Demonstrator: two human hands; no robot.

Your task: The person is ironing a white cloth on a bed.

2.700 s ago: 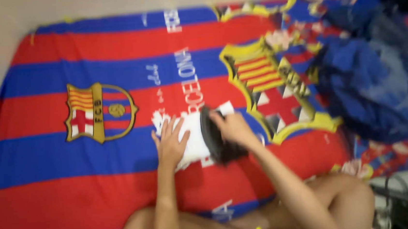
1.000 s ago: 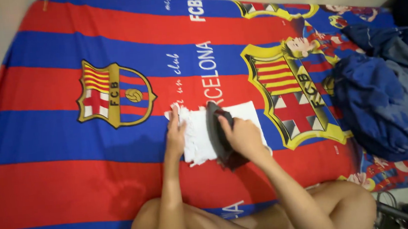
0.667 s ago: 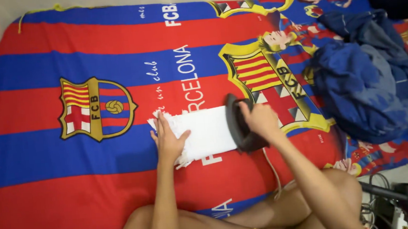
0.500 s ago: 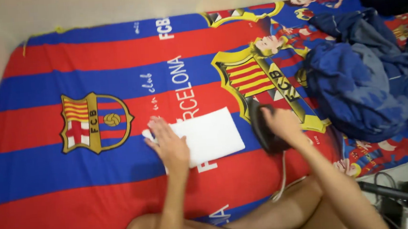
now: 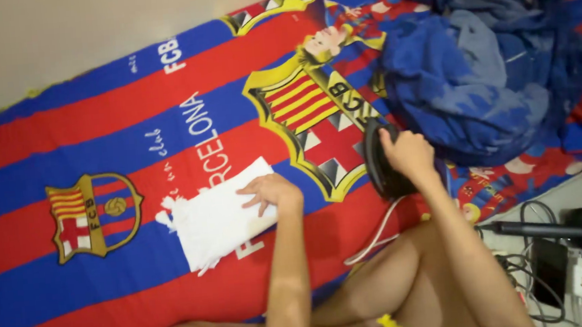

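A small white folded cloth (image 5: 216, 218) with a frayed left edge lies on the red and blue striped bed sheet (image 5: 94, 130). My left hand (image 5: 270, 190) rests on the cloth's right edge, fingers curled at its corner. My right hand (image 5: 406, 154) grips the handle of a dark clothes iron (image 5: 381, 163), which stands off the cloth to the right, on the sheet by a yellow-edged crest. The iron's pale cord (image 5: 374, 236) trails down toward my bare legs.
A crumpled blue garment (image 5: 478, 73) is piled at the upper right of the bed. On the floor at the lower right lie a dark hair dryer (image 5: 573, 226), cables and a power strip (image 5: 569, 273). A pale wall runs along the bed's far side.
The iron slid right across the white cloth and came off it onto the sheet. My left hand moved from the cloth's left end to its right edge. The view swung right.
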